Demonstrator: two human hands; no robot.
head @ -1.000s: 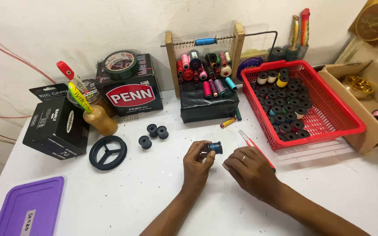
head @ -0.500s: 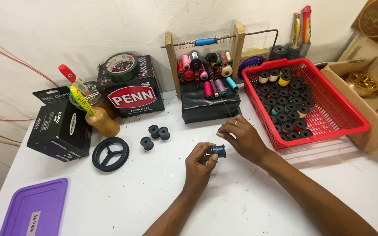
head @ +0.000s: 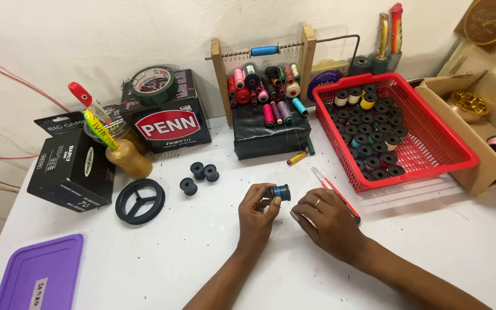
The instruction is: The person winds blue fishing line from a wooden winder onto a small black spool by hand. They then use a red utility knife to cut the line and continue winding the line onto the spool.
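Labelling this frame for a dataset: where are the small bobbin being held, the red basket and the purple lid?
small bobbin (head: 281, 192), head view, blue-wound middle.
red basket (head: 461, 162), head view, near right rim.
purple lid (head: 44, 270), head view, flat top.

Red basket (head: 449, 150) of spools, purple lid (head: 41, 278), black wheel (head: 140, 200), cardboard box (head: 477, 166)

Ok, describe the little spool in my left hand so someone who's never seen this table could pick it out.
Start at the red plastic basket full of spools on the white table, then look left and nearer to the two hands. The left hand pinches a small black bobbin wound with blue thread. Unlike the three bare black bobbins lying further left, it carries blue thread and is off the table.
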